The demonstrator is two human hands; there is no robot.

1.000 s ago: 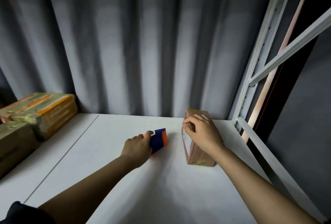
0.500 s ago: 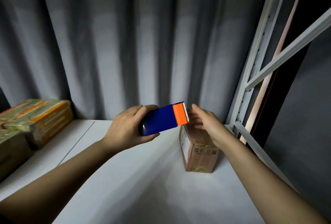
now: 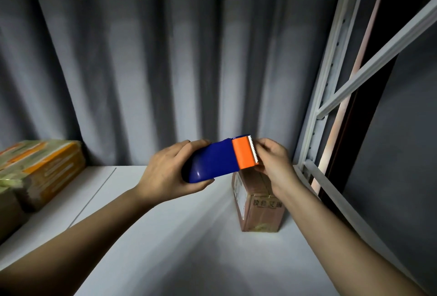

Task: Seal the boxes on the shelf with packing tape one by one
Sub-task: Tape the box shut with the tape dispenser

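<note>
1. Since a second ago the tape dispenser (image 3: 220,159) has come up off the shelf (image 3: 165,236) and now hangs in the air above the small brown box (image 3: 259,210); the right hand (image 3: 272,162) has left the box top and gone to the dispenser's toothed end.

2. Left hand (image 3: 165,172) is wrapped round the blue body of the dispenser, fingers over the top and thumb beneath, holding it firmly.

3. Right hand has its fingers curled close together at the serrated blade on the orange head. It looks like a pinch on the loose tape end, though the tape itself is too thin and clear to make out.

4. Box stands on the white shelf toward the right side, near the metal upright (image 3: 316,116), directly under the right hand and just below the orange head. Its long axis runs away from the person, toward the grey curtain (image 3: 165,59).

5. Dispenser's long axis lies left to right, across the box's length. My judgement is that it must be turned to line up with the box's top seam before tape goes down. Right hand is nearer to the box.

6. Other cartons (image 3: 40,168) sit stacked at the far left, well apart.
</note>
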